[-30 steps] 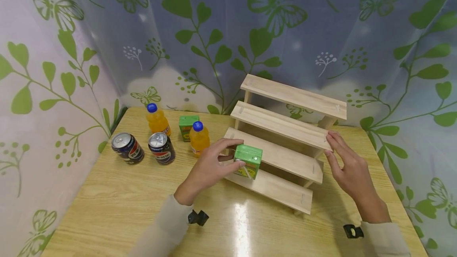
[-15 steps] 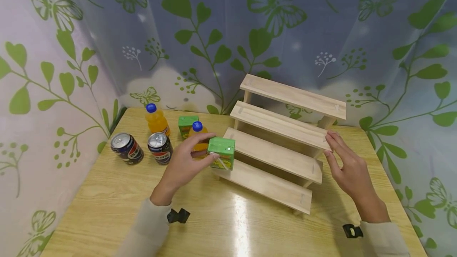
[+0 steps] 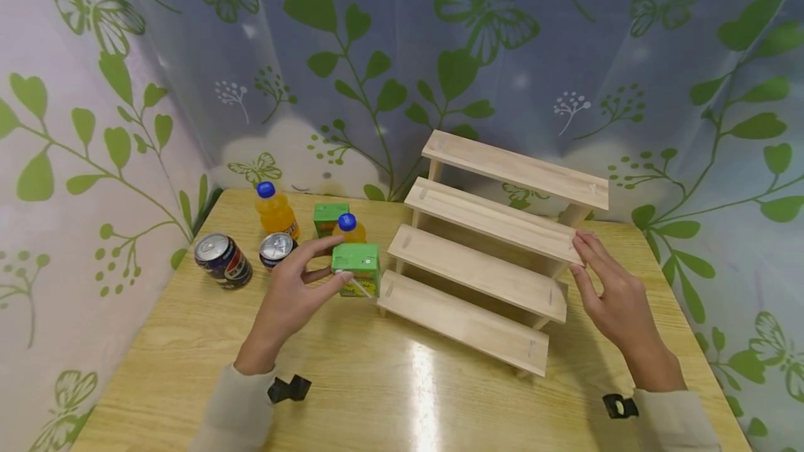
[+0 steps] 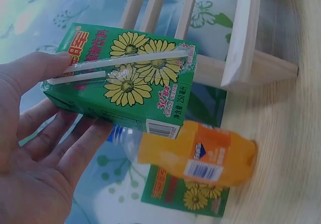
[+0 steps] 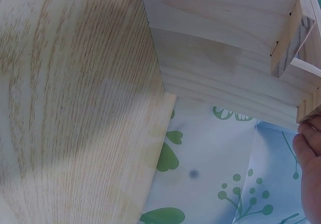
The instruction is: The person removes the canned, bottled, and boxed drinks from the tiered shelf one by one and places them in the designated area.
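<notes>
My left hand (image 3: 290, 291) holds a green drink carton (image 3: 356, 260) by its side, thumb in front and fingers behind. The left wrist view shows yellow flowers on the carton (image 4: 125, 73) and a wrapped white straw (image 4: 125, 61) along its face. It hangs just off the left end of a wooden stepped shelf (image 3: 465, 312), overlapping an orange juice bottle (image 3: 355, 230) behind it. At the shelf's right end, my right hand (image 3: 618, 298) grips the end of the second board from the top, fingers over it and thumb at the front edge.
Left on the table (image 3: 188, 368) stand two dark cola cans, one outermost (image 3: 227, 264) and one partly behind my left hand (image 3: 273, 248). Behind them are another orange juice bottle (image 3: 275, 211) and another green carton (image 3: 329, 217). A patterned curtain (image 3: 402, 89) hangs behind.
My left hand has carried the carton leftward, from in front of the lower shelf boards to beyond their left end. The right hand has stayed at the shelf's right end.
</notes>
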A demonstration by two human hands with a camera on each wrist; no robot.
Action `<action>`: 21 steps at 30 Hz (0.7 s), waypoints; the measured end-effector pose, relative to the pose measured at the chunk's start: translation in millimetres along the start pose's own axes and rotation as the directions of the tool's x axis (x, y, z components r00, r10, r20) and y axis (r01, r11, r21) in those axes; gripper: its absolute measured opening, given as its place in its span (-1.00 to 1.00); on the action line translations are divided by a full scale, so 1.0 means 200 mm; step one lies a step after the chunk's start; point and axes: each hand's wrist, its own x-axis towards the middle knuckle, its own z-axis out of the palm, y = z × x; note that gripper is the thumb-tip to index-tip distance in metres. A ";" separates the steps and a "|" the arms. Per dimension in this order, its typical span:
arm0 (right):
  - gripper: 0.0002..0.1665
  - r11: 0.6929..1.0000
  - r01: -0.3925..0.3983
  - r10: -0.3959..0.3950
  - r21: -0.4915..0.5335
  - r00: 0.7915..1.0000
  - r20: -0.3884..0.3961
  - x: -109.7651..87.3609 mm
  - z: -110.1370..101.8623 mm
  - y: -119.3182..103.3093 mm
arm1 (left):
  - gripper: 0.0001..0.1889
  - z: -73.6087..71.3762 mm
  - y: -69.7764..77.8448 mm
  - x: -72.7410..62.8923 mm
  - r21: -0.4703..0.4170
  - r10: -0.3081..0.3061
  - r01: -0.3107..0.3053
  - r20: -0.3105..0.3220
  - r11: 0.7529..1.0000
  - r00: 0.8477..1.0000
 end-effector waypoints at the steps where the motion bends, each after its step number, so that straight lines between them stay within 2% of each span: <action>1: -0.35 1.000 -0.001 0.001 0.000 1.000 -0.001 0.00 0.00 0.00 | -0.42 -0.01 0.00 -0.01 0.011 0.000 0.000 -0.006 1.000 1.000; 8: -0.36 1.000 0.008 -0.008 0.000 1.000 -0.003 0.00 0.00 0.00 | -0.42 -0.05 -0.04 -0.05 0.019 -0.020 0.021 -0.054 1.000 0.998; 14: -0.34 1.000 0.002 -0.002 0.001 1.000 0.005 0.01 0.00 0.00 | -0.42 -0.09 -0.08 -0.10 0.024 -0.066 0.068 -0.087 0.997 0.994; 21: -0.31 1.000 -0.014 0.014 0.003 1.000 0.009 0.00 0.00 0.00 | -0.42 -0.11 -0.11 -0.15 0.033 -0.089 0.093 -0.105 0.995 0.990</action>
